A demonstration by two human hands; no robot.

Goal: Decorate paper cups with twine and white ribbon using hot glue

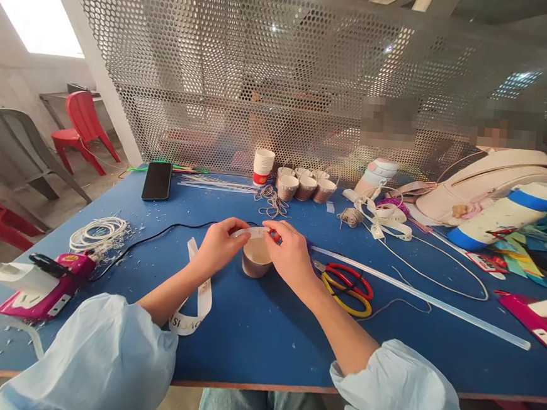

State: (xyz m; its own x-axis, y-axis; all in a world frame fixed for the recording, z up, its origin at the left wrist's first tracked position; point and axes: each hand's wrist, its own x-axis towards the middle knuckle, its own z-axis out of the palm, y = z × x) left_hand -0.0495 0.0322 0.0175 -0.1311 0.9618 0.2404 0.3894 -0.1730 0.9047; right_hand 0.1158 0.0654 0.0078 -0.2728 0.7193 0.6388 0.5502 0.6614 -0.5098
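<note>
The person wears loose, pale blue sleeves [105, 356], creased and faintly shiny, that puff out roundly above gathered cuffs [165, 348]; below show faded blue denim trousers [236, 409], lightly wrinkled over the thighs

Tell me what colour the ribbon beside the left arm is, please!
The ribbon is white with dark printed letters, seen best in the head view.

A craft workshop, apparently: red-and-yellow-handled scissors [369, 291] and a beige twine ball [351, 218] right of centre on a blue tabletop [253, 342], a grey perforated-metal screen [209, 55] across the top.
</note>
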